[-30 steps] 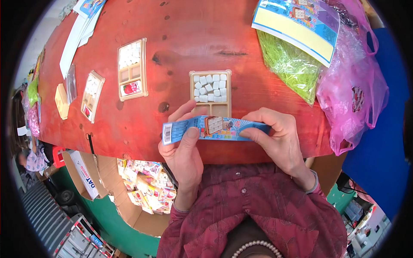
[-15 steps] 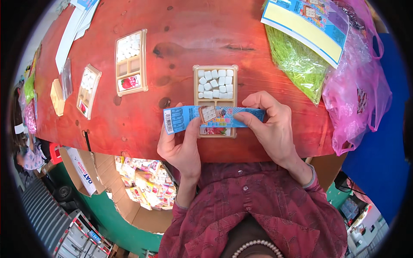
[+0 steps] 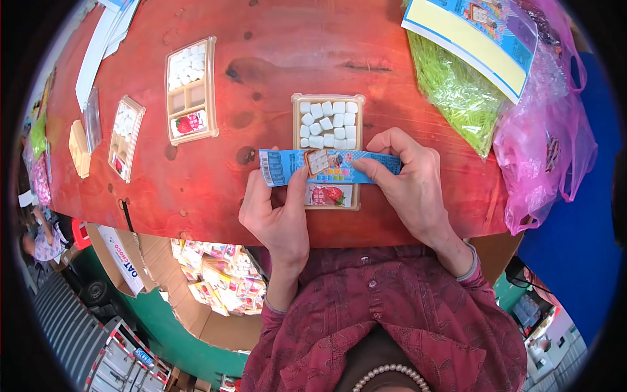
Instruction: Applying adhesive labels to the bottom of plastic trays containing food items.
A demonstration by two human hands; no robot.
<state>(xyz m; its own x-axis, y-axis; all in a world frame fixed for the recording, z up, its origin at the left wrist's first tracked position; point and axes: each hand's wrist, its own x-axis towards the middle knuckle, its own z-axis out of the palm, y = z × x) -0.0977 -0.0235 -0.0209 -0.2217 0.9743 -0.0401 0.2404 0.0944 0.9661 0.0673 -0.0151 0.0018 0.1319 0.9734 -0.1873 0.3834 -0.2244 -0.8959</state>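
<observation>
A blue printed card strip is stretched level between my two hands, across the middle of a beige plastic tray. My left hand pinches it left of centre, thumb on the front and fingers behind. My right hand grips its right part, thumb pressed on the face. In the tray's far compartment lie white marshmallow-like pieces; a sachet with a strawberry picture fills the near end. The strip hides the compartments between them.
Two similar filled trays, a larger one and another, lie left, beside a bare beige tray and a clear lid. Green shreds in a clear bag and a pink bag lie right. Below sits a carton of sachets.
Both hands have shifted the strip slightly away from me over the tray, uncovering more of the strawberry sachet. The strip now sits more level. Both hands keep their hold.
</observation>
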